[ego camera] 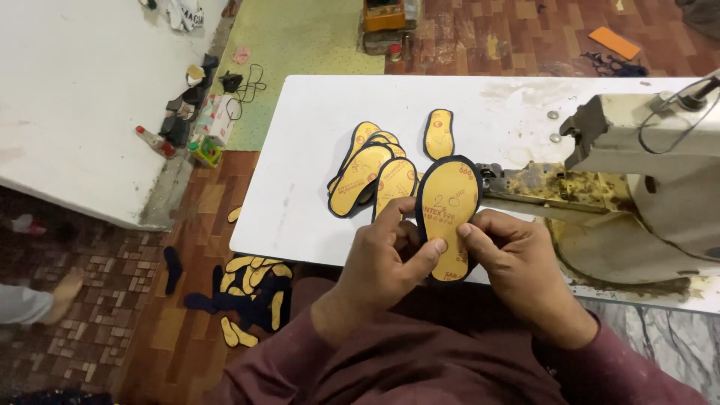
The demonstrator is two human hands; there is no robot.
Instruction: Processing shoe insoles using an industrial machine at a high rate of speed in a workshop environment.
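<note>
Over the near edge of the tabletop (300, 225) a yellow insole (448, 217) is pinched upright between the left hand (386, 259) and the right hand (517, 259) — a loose grip could drop it onto the floor pile (251, 292), or it could snag on the sewing machine (637, 180) just beside.

Matt board, worn metal and a stained tabletop

The insole (448, 217) held at centre looks like matt yellow board edged in dark cloth binding, as do the insoles (373, 171) piled on the smooth white table (300, 150); at right, the sewing machine (637, 187) is cream-painted metal, grimy and chipped; the lower-left floor (112, 300) is rough brick-pattern tile.
</note>
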